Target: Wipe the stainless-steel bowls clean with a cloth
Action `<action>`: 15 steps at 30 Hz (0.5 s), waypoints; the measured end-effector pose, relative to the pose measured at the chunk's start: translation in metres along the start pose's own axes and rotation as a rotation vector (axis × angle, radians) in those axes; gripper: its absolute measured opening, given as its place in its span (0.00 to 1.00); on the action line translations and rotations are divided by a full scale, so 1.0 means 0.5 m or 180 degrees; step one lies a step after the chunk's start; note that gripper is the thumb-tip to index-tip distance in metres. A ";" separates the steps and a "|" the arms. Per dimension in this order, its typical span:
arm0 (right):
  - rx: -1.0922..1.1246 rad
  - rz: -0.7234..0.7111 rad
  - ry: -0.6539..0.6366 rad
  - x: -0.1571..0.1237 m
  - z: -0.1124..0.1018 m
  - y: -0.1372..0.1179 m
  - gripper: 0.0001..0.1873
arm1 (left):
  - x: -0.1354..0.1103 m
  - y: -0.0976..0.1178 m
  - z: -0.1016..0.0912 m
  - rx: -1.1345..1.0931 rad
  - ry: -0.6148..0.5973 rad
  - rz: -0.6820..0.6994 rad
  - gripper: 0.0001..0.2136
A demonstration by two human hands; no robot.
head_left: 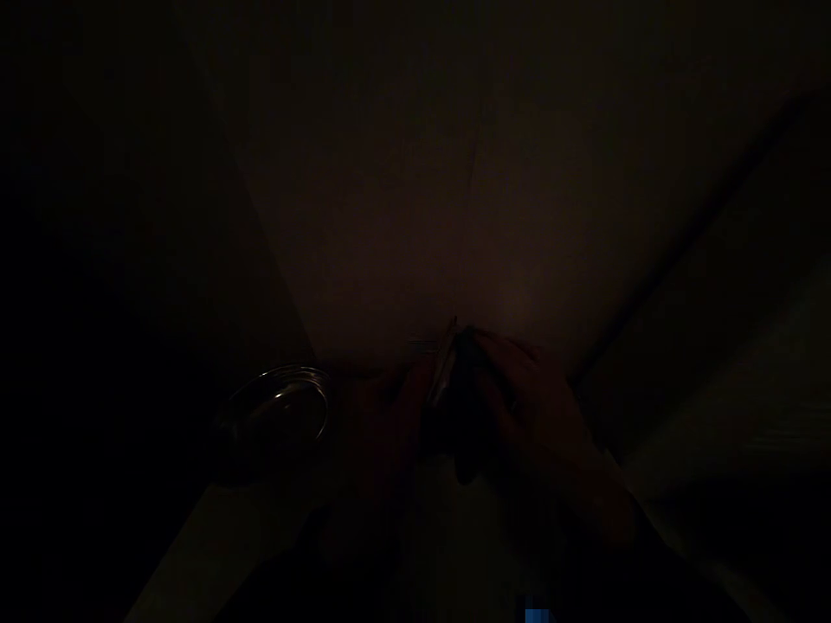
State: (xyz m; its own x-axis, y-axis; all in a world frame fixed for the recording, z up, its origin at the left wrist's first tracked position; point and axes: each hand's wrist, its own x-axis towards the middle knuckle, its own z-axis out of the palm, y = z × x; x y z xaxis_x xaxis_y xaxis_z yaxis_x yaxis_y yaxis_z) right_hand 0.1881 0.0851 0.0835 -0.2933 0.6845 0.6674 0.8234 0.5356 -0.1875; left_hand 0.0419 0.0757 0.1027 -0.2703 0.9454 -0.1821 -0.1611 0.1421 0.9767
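The scene is very dim. Between my two hands is a dark object (464, 398) with a narrow, shiny strip (443, 374) along its left side; its kind cannot be made out. My right hand (536, 394) curls its fingers over the right side of this object. On the other side, my left hand (399, 407) is closed against it near the shiny strip, with most of its fingers lost in shadow. A round, glossy vessel like a bowl (318, 376) stands to the left of my left hand, its rim catching light.
A pale panel or wall (402, 234) rises beyond my hands, with a thin vertical seam. A dark diagonal edge (675, 247) runs along the right. Below my hands lies a lighter surface (447, 536). The far left is too dark to read.
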 end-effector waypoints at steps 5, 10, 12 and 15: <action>-0.0152 -0.0783 0.0142 -0.016 0.005 -0.047 0.22 | 0.001 0.012 -0.006 -0.0066 0.0011 0.0038 0.12; -0.0175 -0.0257 0.0097 -0.007 0.010 -0.023 0.21 | 0.002 -0.005 0.001 -0.0080 -0.0092 0.0038 0.12; -0.0200 -0.0093 0.0032 -0.006 0.011 -0.015 0.21 | 0.003 -0.012 0.003 -0.0101 -0.0158 0.0029 0.12; -0.0236 -0.0419 0.0042 -0.013 0.013 -0.028 0.22 | 0.006 -0.012 0.000 -0.0113 -0.0066 0.0064 0.13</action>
State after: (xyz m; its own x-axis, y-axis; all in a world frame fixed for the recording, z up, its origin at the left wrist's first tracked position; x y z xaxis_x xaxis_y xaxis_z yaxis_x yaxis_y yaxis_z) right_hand 0.1752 0.0762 0.0773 -0.3950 0.6039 0.6923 0.8121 0.5819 -0.0442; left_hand 0.0420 0.0778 0.0961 -0.2542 0.9539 -0.1598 -0.1897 0.1129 0.9753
